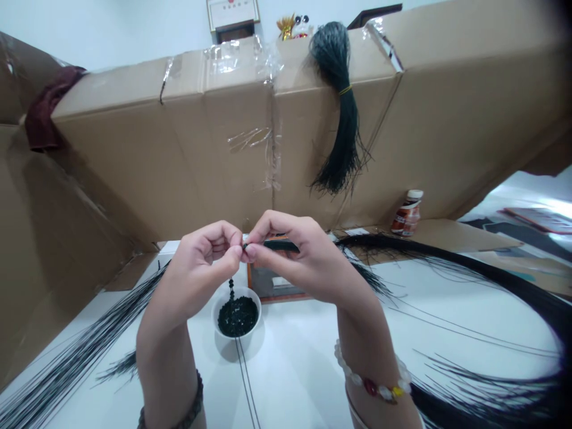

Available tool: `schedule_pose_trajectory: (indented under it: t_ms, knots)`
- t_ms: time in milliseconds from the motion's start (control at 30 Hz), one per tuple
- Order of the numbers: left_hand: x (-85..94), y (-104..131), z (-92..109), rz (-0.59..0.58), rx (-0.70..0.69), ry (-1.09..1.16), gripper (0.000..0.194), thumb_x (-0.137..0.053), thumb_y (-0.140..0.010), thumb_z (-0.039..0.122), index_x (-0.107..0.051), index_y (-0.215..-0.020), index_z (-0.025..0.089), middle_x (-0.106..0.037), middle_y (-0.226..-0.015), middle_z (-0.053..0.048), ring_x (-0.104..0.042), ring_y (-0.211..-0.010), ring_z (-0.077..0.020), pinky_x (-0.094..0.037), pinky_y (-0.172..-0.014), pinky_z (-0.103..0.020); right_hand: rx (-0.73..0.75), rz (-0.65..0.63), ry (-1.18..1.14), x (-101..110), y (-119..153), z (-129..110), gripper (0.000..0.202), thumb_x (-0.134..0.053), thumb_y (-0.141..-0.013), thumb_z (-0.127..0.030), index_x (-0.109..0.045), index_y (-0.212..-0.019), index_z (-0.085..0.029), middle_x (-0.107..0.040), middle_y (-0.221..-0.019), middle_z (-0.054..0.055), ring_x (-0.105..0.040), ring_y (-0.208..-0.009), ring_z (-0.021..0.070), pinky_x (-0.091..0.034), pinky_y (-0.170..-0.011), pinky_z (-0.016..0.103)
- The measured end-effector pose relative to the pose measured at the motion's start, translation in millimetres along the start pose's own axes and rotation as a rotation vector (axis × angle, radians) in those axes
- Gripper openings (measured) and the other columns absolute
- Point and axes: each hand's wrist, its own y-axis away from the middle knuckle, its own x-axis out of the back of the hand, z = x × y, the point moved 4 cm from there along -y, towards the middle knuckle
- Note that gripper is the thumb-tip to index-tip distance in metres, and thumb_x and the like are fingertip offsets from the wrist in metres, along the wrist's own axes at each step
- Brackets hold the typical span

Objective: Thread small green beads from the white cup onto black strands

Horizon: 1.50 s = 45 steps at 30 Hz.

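the left hand (196,271) and the right hand (308,256) meet above and beyond the white bowl (227,344), each with thumb and forefinger pinched together on a tiny dark piece (245,246), too small to make out clearly. the 2 pairs of fingertips all but touch around it; the other left fingers curl toward the palm. a beaded strand (231,286) hangs just below the left fingers, and 2 dark cords (245,372) run over the bench (290,357) toward the person. dark beads (241,316) fill much of the bowl
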Motion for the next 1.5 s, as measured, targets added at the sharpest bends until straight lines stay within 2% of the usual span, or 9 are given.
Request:
schedule_pose_trajectory:
  t_ms: [133, 267, 400, 600, 733, 933, 1167, 1367, 1500]
  knots:
    - [-0.3, -1.3, -1.0, 0.013, 0.017, 0.027, 0.011, -0.066, -0.084, 0.017, -0.060, -0.075, 0.018, -0.056, -0.069, 0.001, -0.051, -0.061, -0.0099, -0.043, -0.056, -0.018, -0.019, 0.000, 0.011, 0.5, 0.2, 0.1, 0.008, -0.068, -0.087, -0.016, -0.064, -0.081, -0.018, -0.069, -0.078, -0.002, -0.064, -0.074, 0.0120, -0.050, -0.069, 0.023]
    - [-2.6, -3.9, -0.6, 0.009, 0.001, 0.126, 0.012, -0.066, -0.089, 0.021, -0.063, -0.078, 0.018, -0.062, -0.070, 0.000, -0.058, -0.066, -0.0107, -0.050, -0.063, -0.019, -0.043, 0.025, -0.026, 1.4, -0.8, 2.2, 0.009, -0.068, -0.087, -0.015, -0.062, -0.080, -0.018, -0.068, -0.075, -0.002, -0.064, -0.072, 0.0119, -0.050, -0.066, 0.023]
    - [-3.7, -7.1, -4.6, 0.022, 0.013, 0.202, 0.014, -0.068, -0.090, 0.026, -0.067, -0.079, 0.017, -0.068, -0.069, 0.000, -0.063, -0.068, -0.0091, -0.052, -0.068, -0.015, -0.050, 0.047, -0.095, 0.7, -2.8, 5.0, 0.010, -0.069, -0.088, -0.016, -0.062, -0.080, -0.017, -0.069, -0.072, -0.002, -0.066, -0.070, 0.0112, -0.051, -0.066, 0.022]
    - [-2.0, -10.7, -10.1, 0.166, 0.006, 0.298, 0.012, -0.077, -0.083, 0.023, -0.067, -0.078, 0.017, -0.072, -0.065, 0.001, -0.068, -0.063, -0.0086, -0.054, -0.066, -0.013, -0.020, 0.209, -0.101, -0.9, -7.0, 8.7, 0.010, -0.073, -0.084, -0.015, -0.064, -0.081, -0.017, -0.069, -0.073, -0.002, -0.067, -0.072, 0.0110, -0.053, -0.069, 0.021]
    - [-1.9, -12.0, -11.2, 0.215, 0.017, 0.357, 0.014, -0.080, -0.080, 0.023, -0.068, -0.083, 0.018, -0.073, -0.062, 0.002, -0.069, -0.060, -0.0083, -0.055, -0.064, -0.013, -0.015, 0.206, -0.102, -2.4, -7.8, 9.4, 0.006, -0.065, -0.090, -0.017, -0.066, -0.085, -0.017, -0.070, -0.073, -0.002, -0.068, -0.073, 0.0112, -0.053, -0.070, 0.022]
    - [-0.6, -10.1, -9.4, 0.230, 0.042, 0.263, 0.008, -0.080, -0.079, 0.018, -0.073, -0.084, 0.017, -0.075, -0.065, 0.001, -0.070, -0.062, -0.0077, -0.055, -0.063, -0.011, -0.006, 0.180, 0.025, -2.4, -3.9, 4.2, 0.010, -0.060, -0.092, -0.019, -0.063, -0.082, -0.018, -0.067, -0.070, -0.003, -0.064, -0.064, 0.0096, -0.048, -0.062, 0.022]
    - [-1.1, -8.0, -6.9, 0.191, -0.073, 0.046, 0.005, -0.074, -0.085, 0.022, -0.070, -0.083, 0.020, -0.071, -0.072, 0.004, -0.067, -0.067, -0.0050, -0.052, -0.063, -0.008, 0.083, 0.219, 0.428, -2.1, 0.1, -4.8, 0.014, -0.058, -0.092, -0.018, -0.058, -0.078, -0.019, -0.069, -0.072, -0.006, -0.063, -0.070, 0.0092, -0.038, -0.078, 0.029]
    - [-4.7, -7.3, -12.0, 0.063, -0.079, 0.004, 0.007, -0.061, -0.094, 0.022, -0.061, -0.087, 0.022, -0.064, -0.080, 0.005, -0.064, -0.076, -0.0055, -0.050, -0.069, -0.011, 0.122, 0.297, 0.463, -1.3, 2.5, -8.9, 0.012, -0.057, -0.090, -0.015, -0.057, -0.079, -0.019, -0.068, -0.072, -0.006, -0.062, -0.067, 0.0089, -0.036, -0.075, 0.029]
    - [-5.3, -7.8, -10.7, 0.094, -0.097, -0.011, 0.006, -0.064, -0.092, 0.023, -0.060, -0.089, 0.022, -0.065, -0.084, 0.003, -0.064, -0.081, -0.0080, -0.050, -0.074, -0.014, 0.139, 0.272, 0.450, -3.6, 1.9, -9.8, 0.011, -0.058, -0.091, -0.015, -0.057, -0.080, -0.019, -0.068, -0.074, -0.006, -0.062, -0.068, 0.0090, -0.036, -0.076, 0.028]
